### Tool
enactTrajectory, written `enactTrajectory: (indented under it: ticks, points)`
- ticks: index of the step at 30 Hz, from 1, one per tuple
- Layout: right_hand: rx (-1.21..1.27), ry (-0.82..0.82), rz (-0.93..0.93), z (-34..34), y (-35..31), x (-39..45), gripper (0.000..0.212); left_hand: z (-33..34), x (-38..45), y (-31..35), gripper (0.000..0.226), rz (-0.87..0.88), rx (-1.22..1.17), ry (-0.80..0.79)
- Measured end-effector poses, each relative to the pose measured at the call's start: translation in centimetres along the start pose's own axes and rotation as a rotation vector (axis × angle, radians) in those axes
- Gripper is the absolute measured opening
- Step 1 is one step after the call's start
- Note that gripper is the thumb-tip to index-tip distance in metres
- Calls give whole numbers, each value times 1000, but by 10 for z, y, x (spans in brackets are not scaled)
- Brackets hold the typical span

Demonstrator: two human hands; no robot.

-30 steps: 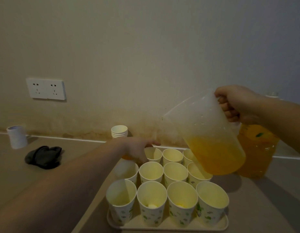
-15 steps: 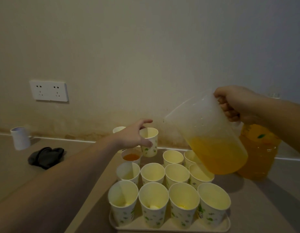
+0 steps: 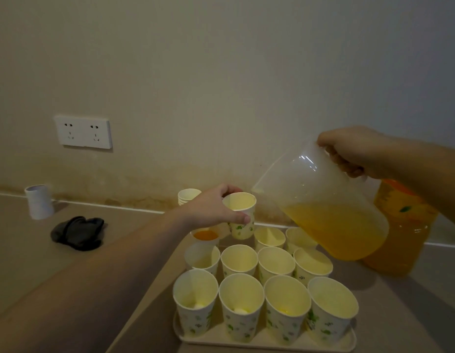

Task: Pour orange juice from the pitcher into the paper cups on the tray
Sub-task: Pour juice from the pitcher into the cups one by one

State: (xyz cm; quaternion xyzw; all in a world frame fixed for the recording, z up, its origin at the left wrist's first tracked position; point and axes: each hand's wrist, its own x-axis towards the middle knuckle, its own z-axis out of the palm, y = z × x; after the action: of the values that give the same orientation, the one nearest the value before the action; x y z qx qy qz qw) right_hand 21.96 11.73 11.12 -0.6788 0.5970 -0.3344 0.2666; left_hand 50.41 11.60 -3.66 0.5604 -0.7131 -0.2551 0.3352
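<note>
My right hand grips the handle of a clear plastic pitcher, tilted left, with orange juice in its lower part. Its spout sits just right of a paper cup that my left hand holds lifted above the tray's back row. The cream tray carries several leaf-printed paper cups; the back left cup holds orange juice, and some front cups show a little at the bottom.
A large bottle of orange juice stands behind the pitcher at right. A stack of spare cups sits by the wall. A dark cloth and a white roll lie on the counter at left. A wall socket is above.
My left hand took a cup from the tray's back row and raised it toward the pitcher's spout. The pitcher has stayed tilted in about the same place.
</note>
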Motion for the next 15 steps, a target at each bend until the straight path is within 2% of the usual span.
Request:
enactTrajectory:
  ticks: [3,9,15]
  points:
    - [-33,11,-4,2,-3,1,32,1,-3,4,92,6,-33,3]
    - [-106,-4,-21,5,-7,-1,32,3,-3,2,80,3,-57,8]
    - [-169,-15,-35,7,-9,-6,32,5,-2,3,86,16,-95,7]
